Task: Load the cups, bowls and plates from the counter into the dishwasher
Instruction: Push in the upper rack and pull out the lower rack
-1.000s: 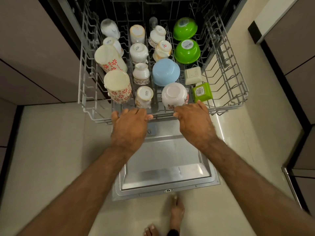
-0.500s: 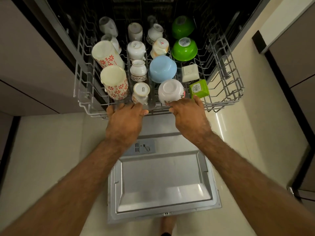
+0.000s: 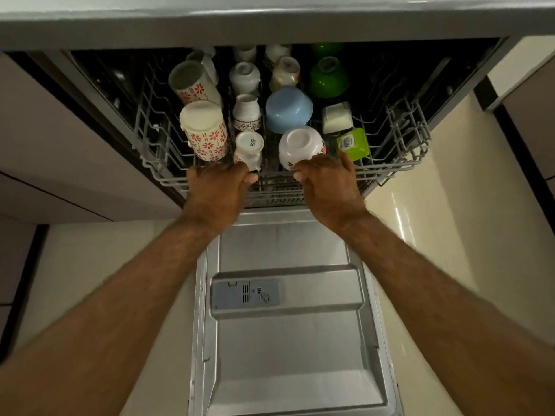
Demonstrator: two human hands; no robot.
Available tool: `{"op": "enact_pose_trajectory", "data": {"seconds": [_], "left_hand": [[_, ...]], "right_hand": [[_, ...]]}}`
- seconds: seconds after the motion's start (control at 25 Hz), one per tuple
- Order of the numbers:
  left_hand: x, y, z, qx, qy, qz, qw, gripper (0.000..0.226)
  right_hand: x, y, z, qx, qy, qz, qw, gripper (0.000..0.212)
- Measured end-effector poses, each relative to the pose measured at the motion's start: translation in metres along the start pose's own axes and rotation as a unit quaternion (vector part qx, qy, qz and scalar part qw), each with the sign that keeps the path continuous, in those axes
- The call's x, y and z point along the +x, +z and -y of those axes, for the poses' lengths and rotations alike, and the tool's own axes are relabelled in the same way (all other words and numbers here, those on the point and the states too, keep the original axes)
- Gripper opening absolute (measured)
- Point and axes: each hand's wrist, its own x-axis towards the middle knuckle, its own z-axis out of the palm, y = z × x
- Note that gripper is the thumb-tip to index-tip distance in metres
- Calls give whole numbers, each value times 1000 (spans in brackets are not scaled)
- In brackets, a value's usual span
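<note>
Here, my left hand (image 3: 216, 187) and right hand (image 3: 328, 183) each gripped the rack (image 3: 390, 172) front rail; the white bowl (image 3: 300, 144) sat just behind

You are standing in a home kitchen. A built-in dishwasher (image 3: 405, 70) sits under the edge of the desk (image 3: 270, 22). Its door (image 3: 288, 349) is folded down flat in front of you, with the detergent dispenser (image 3: 244, 294) set in its inner face. The wire rack (image 3: 390, 171) carries upturned cups (image 3: 207, 130) and bowls (image 3: 288, 109). Plain flat cabinet fronts (image 3: 60, 139) flank the machine on both sides, above a glossy pale floor (image 3: 435, 211).
</note>
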Motion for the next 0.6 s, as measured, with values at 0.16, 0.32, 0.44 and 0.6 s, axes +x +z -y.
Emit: {"op": "enact_pose_trajectory", "data": {"seconds": [0.16,0.32,0.44,0.6], "left_hand": [[34,0,15,24,11,-3,1000,50],[46,1,26,39,20,-5,999,55],[60,4,30,35,17,-1,999,50],[88,6,34,-4,5,-3,1000,39]], "right_hand": [[33,5,-4,-2,-4,-2,1000,22],[48,13,-4,-4,2,9,1000,24],[59,14,-9,-1,-7,13,1000,27],[90,11,-16,-8,-2,25,1000,26]]}}
